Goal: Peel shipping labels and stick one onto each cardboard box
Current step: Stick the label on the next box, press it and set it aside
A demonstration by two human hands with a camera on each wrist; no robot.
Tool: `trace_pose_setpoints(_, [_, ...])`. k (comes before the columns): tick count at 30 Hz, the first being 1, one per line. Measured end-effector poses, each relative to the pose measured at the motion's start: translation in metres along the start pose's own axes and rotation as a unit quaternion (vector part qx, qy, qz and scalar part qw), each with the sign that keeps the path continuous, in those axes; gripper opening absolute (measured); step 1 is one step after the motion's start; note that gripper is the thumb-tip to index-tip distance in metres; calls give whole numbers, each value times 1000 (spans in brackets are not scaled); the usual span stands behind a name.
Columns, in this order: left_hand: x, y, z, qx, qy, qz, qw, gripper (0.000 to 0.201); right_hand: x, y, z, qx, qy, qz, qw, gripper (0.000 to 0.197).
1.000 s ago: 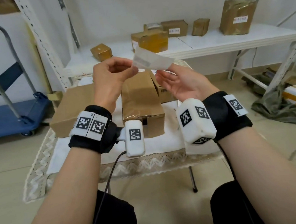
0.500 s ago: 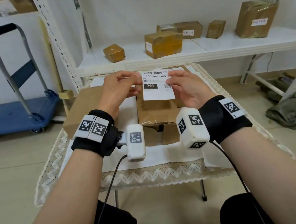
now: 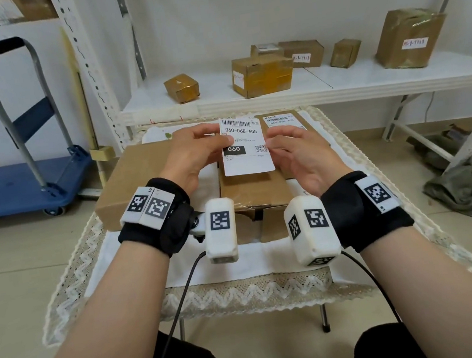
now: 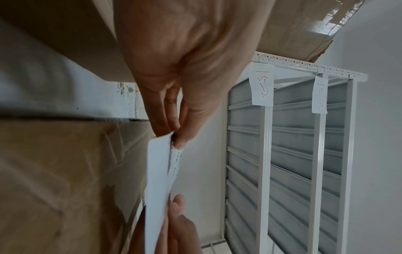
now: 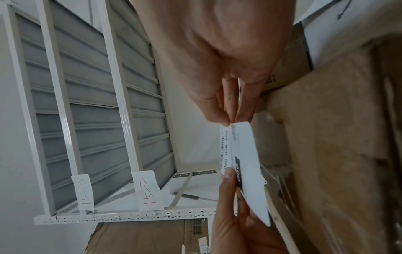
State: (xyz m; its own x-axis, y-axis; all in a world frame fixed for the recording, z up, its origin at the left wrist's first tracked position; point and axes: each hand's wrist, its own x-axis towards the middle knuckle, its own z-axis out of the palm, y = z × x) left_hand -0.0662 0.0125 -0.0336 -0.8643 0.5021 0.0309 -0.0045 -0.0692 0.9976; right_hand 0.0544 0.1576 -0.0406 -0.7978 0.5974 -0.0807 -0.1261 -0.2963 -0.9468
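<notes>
I hold the shipping label (image 3: 245, 145) printed side up, just above the middle box (image 3: 254, 188) on the desk (image 3: 180, 269). My left hand (image 3: 197, 153) pinches its left edge between thumb and fingers, and my right hand (image 3: 299, 154) pinches the right edge the same way, so the sheet hangs stretched between them. In the left wrist view a thin printed layer seems to part from a white sheet at my thumb, so I judge the backing may not be fully off, though I cannot tell for sure. The risk from here is a crooked or creased label: if one side touches the cardboard first, the glue should grab and the rest could wrinkle or trap air. The sticky side could also cling to my fingertips. Another box (image 3: 281, 127) behind already carries a label, and a plain one (image 3: 139, 186) sits to the left.
</notes>
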Motion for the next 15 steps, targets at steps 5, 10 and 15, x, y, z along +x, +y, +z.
trace_pose_setpoints(5, [-4, 2, -2, -19, 23, -17, 999, 30, 0, 0, -1, 11, 8, 6, 1000, 23])
trace_pose_setpoints(10, [-7, 1, -3, -45, 33, -24, 998, 33, -2, 3, -2, 28, 14, 7, 999, 25])
trace_pose_setpoints(15, [-9, 0, 0, -53, 36, -31, 997, 28, -4, 3, -5, 25, 10, 3, 1000, 26])
